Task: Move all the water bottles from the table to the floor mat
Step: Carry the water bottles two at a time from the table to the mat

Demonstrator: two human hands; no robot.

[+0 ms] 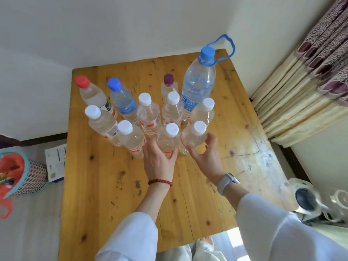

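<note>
Several clear water bottles stand upright in a cluster on the wooden table (pixel 207 194). Most have white caps; at the back stand a red-capped bottle (pixel 90 93), a blue-capped bottle (pixel 122 98), a purple-capped bottle (pixel 169 83) and a tall large bottle (pixel 199 83) with a blue cap and handle. My left hand (pixel 160 159) wraps around the lower body of the front middle white-capped bottle (pixel 168 140). My right hand (pixel 207 157) curls around the front right white-capped bottle (pixel 194 136), thumb on its left, fingers on its right. Both bottles stand on the table.
A mesh basket (pixel 24 176) with orange lining sits on the grey floor mat (pixel 32 232) left of the table, beside a white box (pixel 56 162). Curtains (pixel 310 81) hang at the right. A white appliance (pixel 305 198) stands at the table's right corner.
</note>
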